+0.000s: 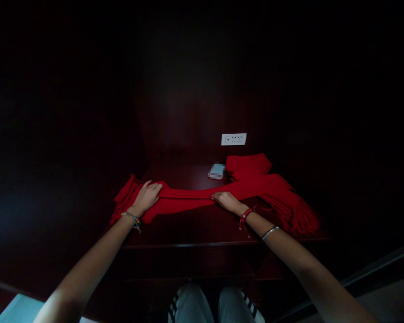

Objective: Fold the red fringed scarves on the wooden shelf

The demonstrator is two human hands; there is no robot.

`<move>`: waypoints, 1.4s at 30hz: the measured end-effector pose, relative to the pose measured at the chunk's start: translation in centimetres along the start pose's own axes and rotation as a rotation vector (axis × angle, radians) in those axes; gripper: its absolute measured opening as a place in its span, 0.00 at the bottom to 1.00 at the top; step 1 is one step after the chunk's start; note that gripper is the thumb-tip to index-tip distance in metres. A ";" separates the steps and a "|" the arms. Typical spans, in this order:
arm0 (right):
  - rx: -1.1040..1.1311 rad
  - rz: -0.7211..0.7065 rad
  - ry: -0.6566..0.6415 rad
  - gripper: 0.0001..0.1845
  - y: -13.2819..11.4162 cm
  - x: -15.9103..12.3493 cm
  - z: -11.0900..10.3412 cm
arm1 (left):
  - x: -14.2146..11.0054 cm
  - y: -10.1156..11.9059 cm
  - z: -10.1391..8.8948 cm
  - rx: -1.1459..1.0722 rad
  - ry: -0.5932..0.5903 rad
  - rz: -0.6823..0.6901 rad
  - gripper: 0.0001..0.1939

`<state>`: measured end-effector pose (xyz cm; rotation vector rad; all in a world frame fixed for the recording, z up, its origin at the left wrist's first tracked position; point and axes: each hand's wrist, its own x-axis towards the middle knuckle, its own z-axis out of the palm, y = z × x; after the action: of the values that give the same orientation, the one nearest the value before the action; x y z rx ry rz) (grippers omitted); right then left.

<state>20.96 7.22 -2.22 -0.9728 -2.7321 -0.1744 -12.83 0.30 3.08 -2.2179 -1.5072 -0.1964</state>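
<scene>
A long red scarf point(188, 194) with fringed ends lies across a dark wooden surface point(195, 231). At its left part, my left hand point(149, 196) closes on the cloth, fingers partly hidden. My right hand point(227, 200) pinches the lower edge near the middle. Between my two hands the cloth runs in a narrow band with a dark fold line along it. To the right of my right hand the scarf lies bunched, with its fringe spread toward the front edge and a folded part farther back.
On the dark back wall is a white socket plate point(234, 139). A small pale, blurred-out item point(217, 171) lies behind the scarf. The surface ends in a straight front edge point(188, 245), with my knees point(195, 305) below it. Dark panels rise on both sides.
</scene>
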 end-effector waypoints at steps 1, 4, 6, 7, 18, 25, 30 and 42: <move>0.008 0.005 0.026 0.15 0.3 -0.3 0.0 | -0.4 -0.1 -0.1 -0.020 0.024 0.013 0.14; 0.014 -0.063 0.057 0.18 0.7 -1.1 0.4 | -1.9 0.1 0.1 -0.101 -0.020 0.137 0.17; 0.026 -0.131 0.025 0.18 0.7 -1.6 0.6 | -3.1 0.2 0.6 -0.119 -0.098 0.241 0.21; 0.035 -0.149 0.011 0.19 0.7 -1.7 0.7 | -3.6 0.3 0.9 -0.113 -0.128 0.275 0.23; 0.093 -0.142 -0.077 0.24 3.0 -2.5 1.2 | -5.3 1.3 1.0 -0.077 -0.235 0.227 0.28; 0.162 -0.117 -0.067 0.25 0.8 -0.7 -1.1 | -1.7 7.7 1.5 -0.164 -0.027 0.133 0.22; 0.205 0.012 -0.231 0.27 -1.6 0.4 -0.4 | 0.1 8.5 3.7 -0.219 -0.197 0.012 0.25; 0.241 0.013 -0.267 0.29 -4.7 0.5 0.3 | -1.0 7.6 5.1 -0.212 -0.235 -0.016 0.25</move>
<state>17.59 3.97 -2.55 -1.0069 -2.8920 0.3026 -6.99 -0.59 -3.91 -2.4684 -1.6963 -0.1077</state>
